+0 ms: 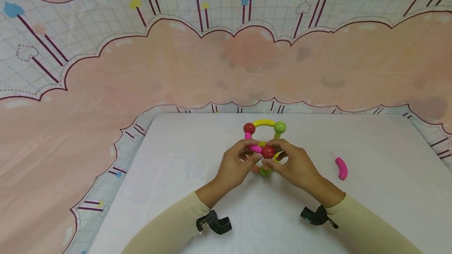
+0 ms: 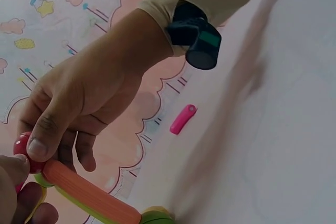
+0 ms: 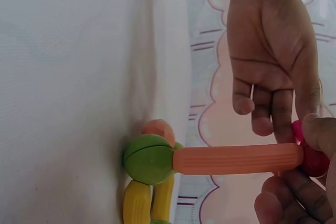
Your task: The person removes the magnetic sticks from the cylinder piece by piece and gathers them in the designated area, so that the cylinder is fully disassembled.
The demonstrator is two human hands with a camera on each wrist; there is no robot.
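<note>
Both hands meet on a frame of colored balls and rods standing near the middle of the table. My left hand (image 1: 234,164) pinches a pink curved rod (image 1: 256,149) where it joins a red ball (image 1: 267,152). The thumb and fingers of my right hand (image 1: 296,164) pinch that red ball. Below the ball, an orange rod (image 3: 236,159) runs down to a green ball (image 3: 148,159) at table level. Yellow rods (image 3: 137,203) join that green ball. Farther back are another red ball (image 1: 249,128), a yellow curved rod (image 1: 263,122) and a light green ball (image 1: 280,127).
A loose pink curved rod (image 1: 341,168) lies on the white table (image 1: 381,207), right of the right hand. Behind the table hangs a patterned pink and white cloth (image 1: 197,69). Each wrist wears a black camera, such as the left wrist's camera (image 1: 214,222).
</note>
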